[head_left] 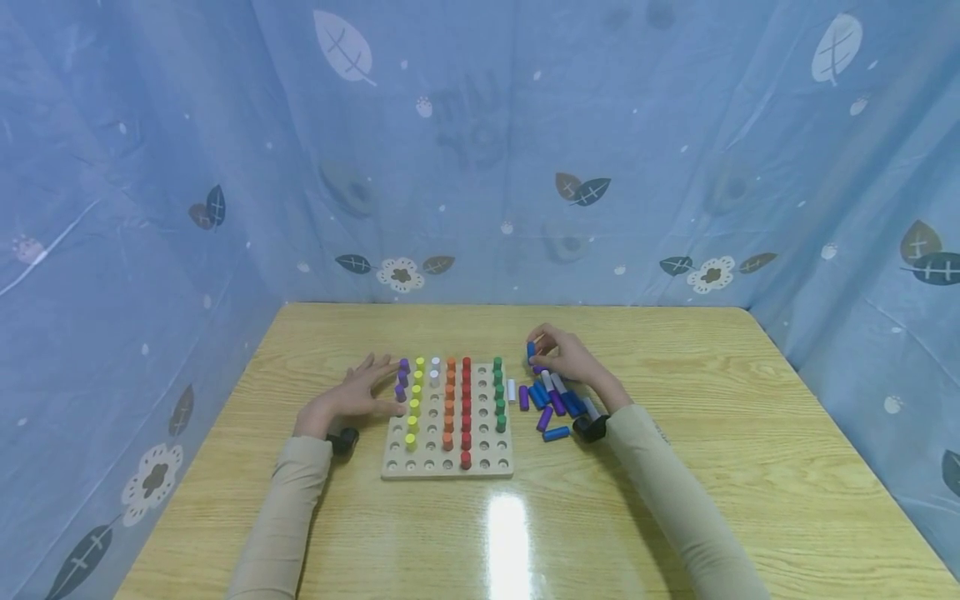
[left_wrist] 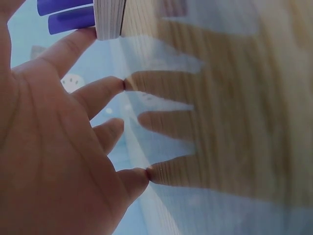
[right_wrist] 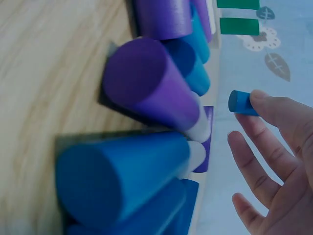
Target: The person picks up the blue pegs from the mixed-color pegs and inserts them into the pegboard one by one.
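A wooden pegboard (head_left: 420, 472) lies on the table, with columns of purple, yellow, white, orange, red and green pegs standing in it. My left hand (head_left: 352, 395) is spread along the board's left side; in the left wrist view, a fingertip touches the board's edge beside two purple pegs (left_wrist: 72, 20). My right hand (head_left: 567, 360) pinches a blue peg (right_wrist: 240, 103) between thumb and finger, its other fingers apart. That hand hovers over the far end of a pile of loose blue, purple and white pegs (head_left: 557, 403) right of the board.
A single white peg (head_left: 512, 390) lies close against the board's right edge, and a blue peg (head_left: 556, 434) lies at the pile's near side. The wooden table (head_left: 750, 467) is enclosed by a patterned blue curtain (head_left: 480, 167) at the back and sides.
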### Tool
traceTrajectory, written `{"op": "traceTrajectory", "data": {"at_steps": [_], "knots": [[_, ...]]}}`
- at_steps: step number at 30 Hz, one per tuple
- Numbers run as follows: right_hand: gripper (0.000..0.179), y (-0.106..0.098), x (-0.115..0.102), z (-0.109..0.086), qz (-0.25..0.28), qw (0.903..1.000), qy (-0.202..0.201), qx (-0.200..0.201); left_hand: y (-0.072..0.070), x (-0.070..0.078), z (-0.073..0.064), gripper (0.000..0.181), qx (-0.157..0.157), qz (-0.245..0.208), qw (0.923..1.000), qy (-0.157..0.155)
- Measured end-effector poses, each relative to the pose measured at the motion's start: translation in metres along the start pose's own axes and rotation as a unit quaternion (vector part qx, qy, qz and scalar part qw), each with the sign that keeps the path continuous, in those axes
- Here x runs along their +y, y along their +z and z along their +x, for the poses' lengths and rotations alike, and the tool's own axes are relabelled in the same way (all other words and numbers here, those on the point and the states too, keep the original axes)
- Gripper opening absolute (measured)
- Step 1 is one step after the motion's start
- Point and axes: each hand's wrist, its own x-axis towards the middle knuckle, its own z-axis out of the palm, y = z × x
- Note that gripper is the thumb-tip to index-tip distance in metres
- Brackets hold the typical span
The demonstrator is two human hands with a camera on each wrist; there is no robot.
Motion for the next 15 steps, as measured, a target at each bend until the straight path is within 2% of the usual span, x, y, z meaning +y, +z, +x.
{"op": "traceTrajectory", "data": {"at_steps": [8, 15], "knots": [[0.027, -0.003, -0.005, 0.002, 0.004, 0.9999, -0.010, 0.008, 0.000, 0.000, 0.000, 0.095, -0.004, -0.011, 0.9999, -0.004], [0.026, -0.003, -0.014, 0.008, 0.004, 0.9994, -0.032, 0.010, 0.000, -0.003, 0.001, 0.094, -0.001, -0.003, 1.0000, 0.003]]}}
